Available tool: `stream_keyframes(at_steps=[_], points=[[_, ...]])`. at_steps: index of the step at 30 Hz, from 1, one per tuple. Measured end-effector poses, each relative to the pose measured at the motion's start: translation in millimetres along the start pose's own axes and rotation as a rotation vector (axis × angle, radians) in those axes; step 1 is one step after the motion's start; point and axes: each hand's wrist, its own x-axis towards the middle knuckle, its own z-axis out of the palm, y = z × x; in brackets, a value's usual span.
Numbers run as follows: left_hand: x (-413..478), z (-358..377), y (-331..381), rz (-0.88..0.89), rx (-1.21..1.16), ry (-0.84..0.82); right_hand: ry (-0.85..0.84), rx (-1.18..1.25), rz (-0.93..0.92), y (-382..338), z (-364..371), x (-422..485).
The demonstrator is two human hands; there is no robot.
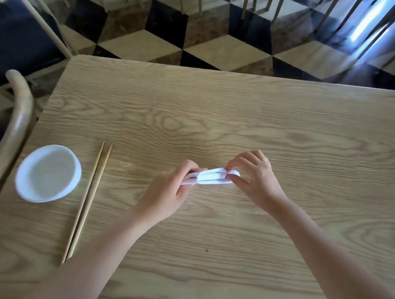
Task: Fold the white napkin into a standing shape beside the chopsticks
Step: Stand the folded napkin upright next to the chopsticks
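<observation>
The white napkin (211, 177) is folded into a narrow pleated strip and held just above the wooden table (220, 117), right of centre. My left hand (169, 191) pinches its left end. My right hand (256, 179) pinches its right end with thumb and fingertips. A pair of wooden chopsticks (88, 200) lies on the table to the left, well apart from the napkin, pointing away from me.
A small white dish (48, 173) sits left of the chopsticks near the table's left edge. A curved wooden chair back (3, 149) stands beside that edge. More chairs and a checkered floor lie beyond the far edge.
</observation>
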Motion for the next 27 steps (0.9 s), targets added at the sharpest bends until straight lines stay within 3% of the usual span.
stream_keyframes(at_steps=[5,19,23,27], points=[[-5,4,-11,-0.017,-0.038,0.019,0.071,-0.008,-0.038,-4,7,-3],[-12,4,-14,0.009,-0.002,-0.018,-0.036,-0.257,-0.135,11,9,-1],[-12,1,-13,0.017,0.003,-0.035,-0.059,-0.181,-0.117,22,7,2],[-13,3,-19,-0.006,-0.02,0.004,-0.052,0.024,0.012,25,7,4]])
